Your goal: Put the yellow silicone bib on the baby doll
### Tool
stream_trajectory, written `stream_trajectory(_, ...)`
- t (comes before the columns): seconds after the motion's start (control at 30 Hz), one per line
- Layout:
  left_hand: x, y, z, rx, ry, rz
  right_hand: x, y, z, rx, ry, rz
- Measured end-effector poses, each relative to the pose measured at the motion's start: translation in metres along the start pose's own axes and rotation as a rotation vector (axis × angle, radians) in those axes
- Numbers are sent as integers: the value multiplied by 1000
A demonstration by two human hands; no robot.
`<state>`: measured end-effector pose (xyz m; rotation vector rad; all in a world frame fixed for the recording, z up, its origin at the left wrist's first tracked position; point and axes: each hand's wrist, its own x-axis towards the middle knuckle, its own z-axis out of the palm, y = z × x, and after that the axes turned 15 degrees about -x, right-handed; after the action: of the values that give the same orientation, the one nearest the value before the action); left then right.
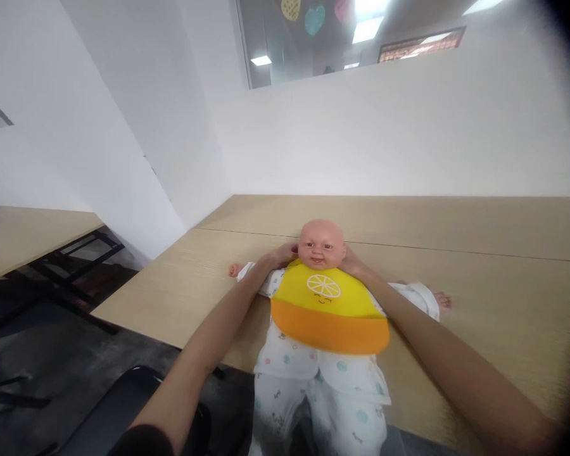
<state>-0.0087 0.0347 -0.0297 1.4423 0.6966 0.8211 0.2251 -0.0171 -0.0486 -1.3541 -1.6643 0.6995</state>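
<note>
A baby doll (322, 237) lies on its back on the wooden table, its arms spread to both sides and its legs over the near edge. It wears white printed clothes (285, 358). A yellow bib (297, 291) with an orange lower pocket (330, 329) covers its chest. At the doll's neck, on the left side of its head, is my left hand (285, 254), its fingers curled in and partly hidden. My right hand (353, 261) reaches behind the other side of the neck, with its fingers out of sight. Both hands are at the bib's upper edge.
The table (190, 278) extends to a white wall (384, 139) with a window above. A black chair (118, 405) stands near the left front of the table. Farther left is another wooden table (33, 231) with dark metal legs.
</note>
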Motion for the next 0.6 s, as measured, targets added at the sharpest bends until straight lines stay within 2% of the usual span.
stream_trajectory(0.27, -41, -9, -25, 74, 89, 40, 0, 3, -2, -37, 17, -1)
stream_trajectory(0.33, -45, -9, -28, 91, 91, 49, 1, 3, -2, -48, 20, -2)
stream_trajectory(0.43, -35, -6, -22, 116, 71, 57, 2, 2, -1, -61, 22, -4)
stream_trajectory(0.6, 1, -2, -3, 153, 4, 63, 5, 3, 3, -82, 30, -12)
